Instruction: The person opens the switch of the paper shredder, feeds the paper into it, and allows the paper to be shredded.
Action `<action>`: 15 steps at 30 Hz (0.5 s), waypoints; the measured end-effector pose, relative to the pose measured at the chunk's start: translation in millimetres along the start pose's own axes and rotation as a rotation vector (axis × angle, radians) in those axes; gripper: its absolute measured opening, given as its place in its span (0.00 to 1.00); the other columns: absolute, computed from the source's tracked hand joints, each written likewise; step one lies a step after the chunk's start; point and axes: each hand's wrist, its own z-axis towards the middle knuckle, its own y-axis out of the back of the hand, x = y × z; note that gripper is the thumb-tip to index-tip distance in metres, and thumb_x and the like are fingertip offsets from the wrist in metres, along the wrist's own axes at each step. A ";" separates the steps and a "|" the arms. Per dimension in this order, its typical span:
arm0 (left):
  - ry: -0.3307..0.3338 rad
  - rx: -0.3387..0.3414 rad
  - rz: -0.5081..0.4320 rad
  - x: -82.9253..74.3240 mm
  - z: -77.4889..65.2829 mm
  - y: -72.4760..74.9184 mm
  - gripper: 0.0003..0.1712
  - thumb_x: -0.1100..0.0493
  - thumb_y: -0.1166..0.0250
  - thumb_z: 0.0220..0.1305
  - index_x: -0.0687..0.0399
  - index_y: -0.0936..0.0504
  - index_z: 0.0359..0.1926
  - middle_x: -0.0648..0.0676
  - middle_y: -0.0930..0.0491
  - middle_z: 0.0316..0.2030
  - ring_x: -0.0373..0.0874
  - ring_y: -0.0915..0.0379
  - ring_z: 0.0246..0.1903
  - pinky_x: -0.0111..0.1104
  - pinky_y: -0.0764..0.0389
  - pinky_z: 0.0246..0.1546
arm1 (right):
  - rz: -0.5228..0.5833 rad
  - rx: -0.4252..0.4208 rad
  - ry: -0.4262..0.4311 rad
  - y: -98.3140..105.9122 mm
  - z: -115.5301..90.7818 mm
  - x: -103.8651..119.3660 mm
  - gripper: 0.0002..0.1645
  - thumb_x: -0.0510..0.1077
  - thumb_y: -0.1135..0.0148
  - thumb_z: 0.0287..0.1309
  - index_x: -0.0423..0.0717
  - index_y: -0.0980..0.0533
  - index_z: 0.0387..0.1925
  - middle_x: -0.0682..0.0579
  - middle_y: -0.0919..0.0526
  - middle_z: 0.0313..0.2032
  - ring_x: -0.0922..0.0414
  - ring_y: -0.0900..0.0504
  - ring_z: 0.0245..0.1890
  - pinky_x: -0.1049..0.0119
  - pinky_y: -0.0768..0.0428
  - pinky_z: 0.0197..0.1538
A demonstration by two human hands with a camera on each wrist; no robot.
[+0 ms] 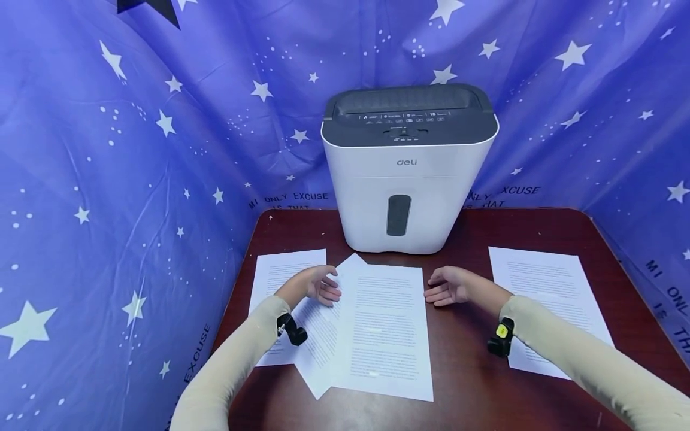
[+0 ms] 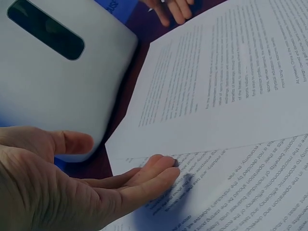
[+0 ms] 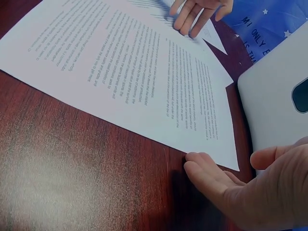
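Three printed sheets overlap on the table's left and middle. The top printed sheet (image 1: 385, 335) lies nearly straight, over a slanted sheet (image 1: 315, 335) and a sheet farther left (image 1: 288, 269). My left hand (image 1: 319, 284) is above the slanted sheet, fingers relaxed and holding nothing; its shadow falls on the paper in the left wrist view. Beside the top sheet's right edge is my right hand (image 1: 450, 286), its fingers loosely extended. In the right wrist view its fingertips (image 3: 199, 159) are at that edge; whether they touch it I cannot tell. Behind the sheets stands a white paper shredder (image 1: 366, 197) with a dark top.
Another printed sheet (image 1: 550, 299) lies at the right of the dark red table (image 1: 469, 365), partly under my right forearm. A blue star-patterned curtain (image 1: 188, 120) surrounds the table on the back and sides. Each wrist carries a small black camera (image 1: 501, 338).
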 end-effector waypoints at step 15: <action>-0.016 -0.036 -0.051 3.0 4.3 -7.1 0.29 0.55 0.48 0.69 0.73 0.27 0.63 0.63 0.21 0.46 0.56 0.21 0.56 0.54 0.28 0.69 | 0.062 -0.063 0.000 -4.4 3.0 -1.2 0.17 0.41 0.59 0.70 0.35 0.34 0.54 0.38 0.18 0.48 0.50 0.14 0.46 0.50 0.20 0.64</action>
